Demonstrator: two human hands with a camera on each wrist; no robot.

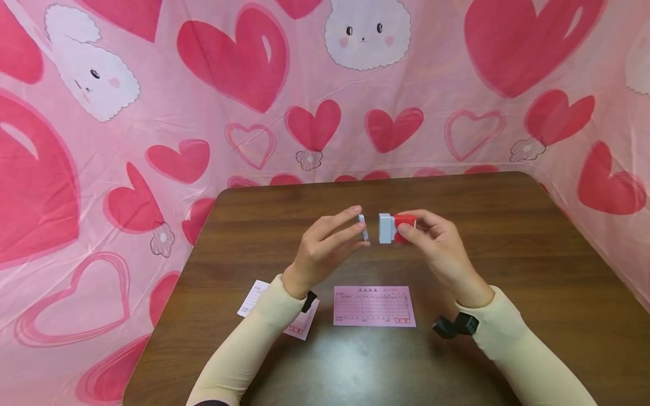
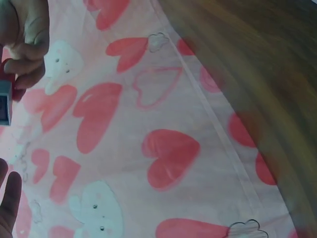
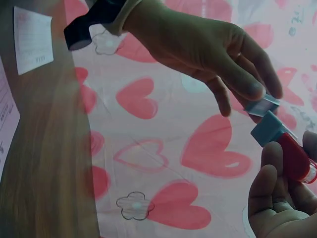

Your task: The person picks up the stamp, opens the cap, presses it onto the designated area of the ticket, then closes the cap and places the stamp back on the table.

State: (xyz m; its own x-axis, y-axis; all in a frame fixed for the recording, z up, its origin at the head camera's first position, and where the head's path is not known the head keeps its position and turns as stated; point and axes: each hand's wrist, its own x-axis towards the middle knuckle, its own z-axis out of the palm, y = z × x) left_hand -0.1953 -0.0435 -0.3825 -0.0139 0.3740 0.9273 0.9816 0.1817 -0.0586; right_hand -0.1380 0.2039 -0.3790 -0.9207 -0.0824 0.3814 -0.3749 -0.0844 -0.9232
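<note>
Above the middle of the table, my right hand grips a stamp with a red body and a pale blue-grey end, held sideways and pointing left. My left hand pinches a small pale cap between thumb and fingers, a short gap away from the stamp's end. The right wrist view shows the cap just off the stamp. In the left wrist view, the stamp's open end is partly cut off, and only some left fingers appear.
A pink printed form with a red mark at its lower right lies below the hands. White and pink slips lie partly hidden under the left forearm. Heart-patterned cloth hangs behind the brown wooden table.
</note>
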